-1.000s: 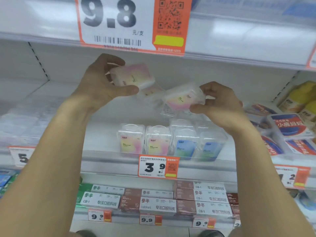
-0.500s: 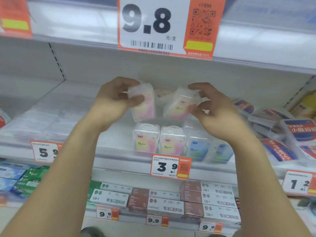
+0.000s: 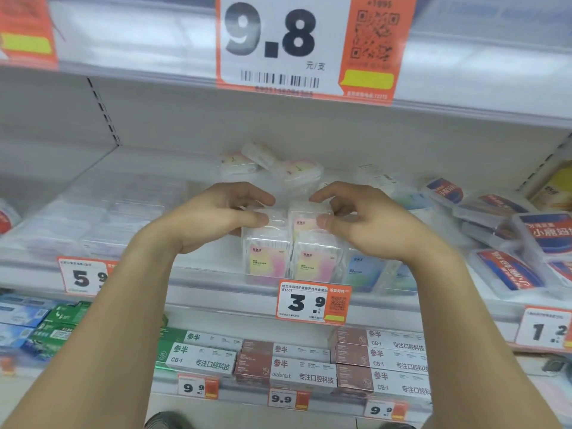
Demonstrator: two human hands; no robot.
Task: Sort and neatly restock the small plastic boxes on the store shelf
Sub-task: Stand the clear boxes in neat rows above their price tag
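White store shelving fills the view, seen from a person's head, with both bare forearms reaching up and forward. Nearest, below the hands, a lower shelf holds long green, brown and white cartons with 9.9 price tags. Directly under the grip, a 3.9 price tag (image 3: 313, 302) hangs on the shelf edge (image 3: 216, 275). Just above it stand two front pink boxes (image 3: 292, 261), upright and side by side, with blue boxes (image 3: 368, 270) immediately right of them. The left hand (image 3: 213, 216) pinches a clear plastic box (image 3: 272, 219) between thumb and curled fingers, and the right hand (image 3: 368, 221) pinches a pink-labelled box (image 3: 309, 216) the same way; the two held boxes touch each other and sit atop or just behind the front pink pair. Beyond the hands, loose pink boxes (image 3: 269, 165) lie jumbled toward the shelf's back. Right of the grip lie red-and-blue packets (image 3: 513, 264). Overhead hangs a large 9.8 price sign (image 3: 278, 44).
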